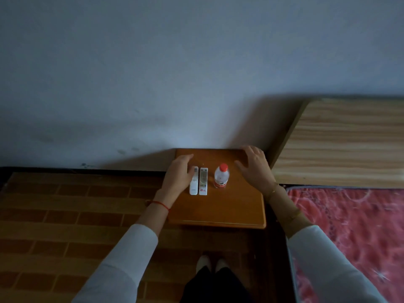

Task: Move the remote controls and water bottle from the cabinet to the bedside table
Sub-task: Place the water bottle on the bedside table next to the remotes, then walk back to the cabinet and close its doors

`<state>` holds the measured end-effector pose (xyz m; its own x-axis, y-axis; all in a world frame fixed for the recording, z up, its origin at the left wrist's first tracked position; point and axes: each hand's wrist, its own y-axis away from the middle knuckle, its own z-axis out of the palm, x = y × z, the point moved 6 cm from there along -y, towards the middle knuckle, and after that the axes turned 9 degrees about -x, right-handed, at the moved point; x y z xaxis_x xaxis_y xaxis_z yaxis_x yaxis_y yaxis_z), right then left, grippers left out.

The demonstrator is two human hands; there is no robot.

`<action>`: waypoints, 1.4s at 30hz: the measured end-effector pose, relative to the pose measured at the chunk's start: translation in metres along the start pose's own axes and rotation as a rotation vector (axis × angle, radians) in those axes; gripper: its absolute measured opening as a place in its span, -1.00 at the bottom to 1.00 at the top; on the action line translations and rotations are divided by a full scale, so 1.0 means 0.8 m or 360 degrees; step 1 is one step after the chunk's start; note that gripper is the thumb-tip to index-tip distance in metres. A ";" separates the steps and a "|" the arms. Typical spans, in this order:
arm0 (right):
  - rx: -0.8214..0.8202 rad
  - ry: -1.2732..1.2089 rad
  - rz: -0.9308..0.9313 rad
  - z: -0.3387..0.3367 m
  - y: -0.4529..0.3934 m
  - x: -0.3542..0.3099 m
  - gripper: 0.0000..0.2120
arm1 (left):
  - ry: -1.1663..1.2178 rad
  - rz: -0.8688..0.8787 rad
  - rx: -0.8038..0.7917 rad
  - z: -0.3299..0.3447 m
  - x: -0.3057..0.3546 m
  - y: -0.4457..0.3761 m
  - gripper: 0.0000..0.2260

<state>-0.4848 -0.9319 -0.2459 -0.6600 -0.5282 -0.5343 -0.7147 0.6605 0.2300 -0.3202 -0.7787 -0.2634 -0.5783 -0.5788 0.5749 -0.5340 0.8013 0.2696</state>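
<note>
Standing over the small orange-brown wooden bedside table, with both white slim remote controls and the clear plastic water bottle with red cap already on its top. Judging the task as near its end: only the last tidy placing seems left.

Left hand lying beside the left white remote control, fingers loosely bent and close together, thumb touching or almost touching its upper part; cannot tell whether really gripping. Second white remote control with red mark just to the far side of the first one from these fingers, parallel, nearly touching it. Bottle upright, between the two hands, apart from both.

Right hand hovering with fingers spread and relaxed, holding nothing, bottle a little away from its thumb.

To finish well: nudging the left remote straight with flat fingers only, not lifting; keeping the right fingers away from the bottle, as a light bottle tips easily; withdrawing both hands slowly upward, not sideways.
</note>
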 end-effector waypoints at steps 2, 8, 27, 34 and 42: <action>0.0046 -0.0003 -0.0058 -0.032 0.018 -0.030 -0.53 | -0.0062 0.0070 0.0065 -0.039 0.019 0.021 -0.60; 0.0172 -0.0023 -0.0218 -0.098 0.071 -0.093 -0.53 | -0.0108 0.0156 0.0216 -0.118 0.053 0.089 -0.60; 0.0046 0.0025 -0.0474 -0.134 0.173 -0.180 -0.52 | -0.0156 0.0113 0.0510 -0.185 0.068 0.258 -0.59; -0.0106 0.0071 -0.0784 -0.114 0.198 -0.224 -0.52 | -0.0057 -0.0149 0.0703 -0.187 0.055 0.352 -0.61; -0.0401 0.0082 -0.1192 -0.059 0.242 -0.303 -0.54 | 0.0079 -0.0613 0.0961 -0.170 0.011 0.489 -0.60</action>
<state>-0.4741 -0.7007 -0.0333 0.0121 -0.8126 -0.5827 -0.9998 -0.0182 0.0046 -0.4501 -0.4498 -0.0477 -0.2587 -0.7847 0.5633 -0.9508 0.3096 -0.0054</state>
